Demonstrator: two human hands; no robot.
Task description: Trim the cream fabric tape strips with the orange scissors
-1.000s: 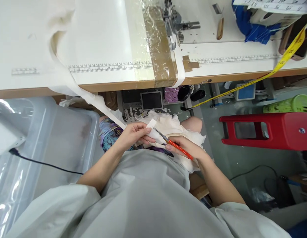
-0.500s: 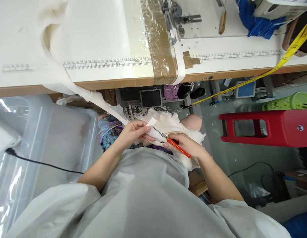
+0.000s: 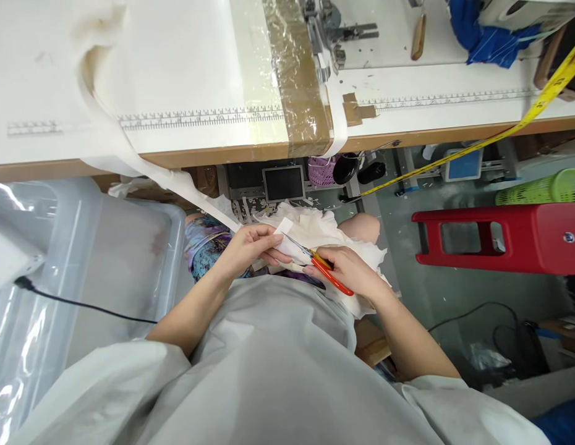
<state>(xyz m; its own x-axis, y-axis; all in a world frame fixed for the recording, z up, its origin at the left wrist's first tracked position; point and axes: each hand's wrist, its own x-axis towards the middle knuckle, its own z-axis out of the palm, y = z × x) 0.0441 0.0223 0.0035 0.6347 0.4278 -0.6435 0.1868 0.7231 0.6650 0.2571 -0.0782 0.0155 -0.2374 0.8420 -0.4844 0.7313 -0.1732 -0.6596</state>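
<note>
My left hand (image 3: 259, 245) pinches a white fabric strip (image 3: 284, 226) between thumb and fingers, above my lap. In my right hand (image 3: 340, 266) are orange-handled scissors (image 3: 331, 278), with the fingers around the handles. Their blades point left and lie against the white cloth beside my left fingertips. A crumpled cream cloth (image 3: 315, 224) covers part of my lap, behind and beneath both hands. One long white strip (image 3: 176, 184) runs from the table down to near my left hand.
A white table (image 3: 185, 74) with a printed ruler spans the front. Yellow measuring tape (image 3: 482, 143) hangs across its right edge. A clear plastic bin (image 3: 115, 259) stands at left, a red stool (image 3: 538, 238) and green basket (image 3: 561, 187) at right.
The scissor handles have turned a little, and a yellow inner part now shows beside my right fingers. My left hand keeps its hold on the strip. The view has shifted slightly.
</note>
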